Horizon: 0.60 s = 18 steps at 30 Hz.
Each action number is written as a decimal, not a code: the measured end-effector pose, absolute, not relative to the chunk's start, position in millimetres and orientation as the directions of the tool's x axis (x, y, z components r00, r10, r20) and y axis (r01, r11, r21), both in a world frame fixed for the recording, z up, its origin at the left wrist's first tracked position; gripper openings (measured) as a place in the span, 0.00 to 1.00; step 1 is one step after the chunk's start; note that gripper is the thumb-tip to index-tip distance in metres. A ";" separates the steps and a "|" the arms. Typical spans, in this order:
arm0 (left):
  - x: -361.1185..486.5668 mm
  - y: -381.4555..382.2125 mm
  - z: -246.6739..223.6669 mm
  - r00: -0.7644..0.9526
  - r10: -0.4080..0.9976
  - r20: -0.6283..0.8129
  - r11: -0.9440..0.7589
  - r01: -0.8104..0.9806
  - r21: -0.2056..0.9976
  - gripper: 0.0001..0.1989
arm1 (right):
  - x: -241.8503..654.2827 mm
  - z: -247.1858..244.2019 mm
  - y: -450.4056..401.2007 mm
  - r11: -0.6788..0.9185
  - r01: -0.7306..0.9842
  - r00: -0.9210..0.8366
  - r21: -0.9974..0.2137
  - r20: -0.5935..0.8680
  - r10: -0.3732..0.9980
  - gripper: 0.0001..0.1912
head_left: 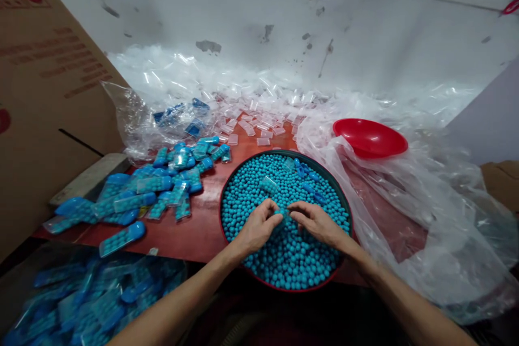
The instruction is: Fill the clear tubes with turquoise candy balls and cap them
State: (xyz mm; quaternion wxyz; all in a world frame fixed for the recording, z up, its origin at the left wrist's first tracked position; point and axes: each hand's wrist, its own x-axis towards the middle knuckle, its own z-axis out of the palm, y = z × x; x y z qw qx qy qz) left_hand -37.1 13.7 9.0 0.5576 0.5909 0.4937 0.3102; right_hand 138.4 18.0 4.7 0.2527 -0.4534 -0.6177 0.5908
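Observation:
A round tub [223, 227] full of small blue balls [294, 270] stands at the table's front edge. Over its middle, my left hand [261, 223] and my right hand [314, 221] face each other, fingertips close together. Both hands are pinched around something small, perhaps a clear case with balls in it, too small and blurred to make out. Just beyond my left hand, a clear plastic case [268, 185] lies on the balls. Blue plastic pieces [314, 192] rest on the balls behind my right hand.
Filled clear cases with blue caps [156, 184] are heaped at left, more in a bag [101, 303] below. Clear pieces [263, 134] lie behind the tub. A red bowl [371, 139] sits on plastic bags [454, 232] at right. A cardboard box [52, 81] stands left.

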 end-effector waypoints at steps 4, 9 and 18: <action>-37.6 10.2 7.8 0.393 0.884 -0.252 0.205 0.159 0.966 0.08 | 130.7 10.6 10.9 0.156 0.277 -0.476 -0.948 0.005 0.879 0.11; -41.4 6.1 10.2 0.378 0.825 -0.420 0.380 0.178 0.908 0.10 | 147.7 10.0 14.9 0.238 0.561 -0.560 -0.793 -0.152 0.814 0.10; -49.9 7.1 9.6 0.423 0.748 -0.512 0.539 0.064 0.840 0.14 | 183.5 8.6 49.4 0.232 0.972 -0.233 -0.017 -0.102 0.967 0.08</action>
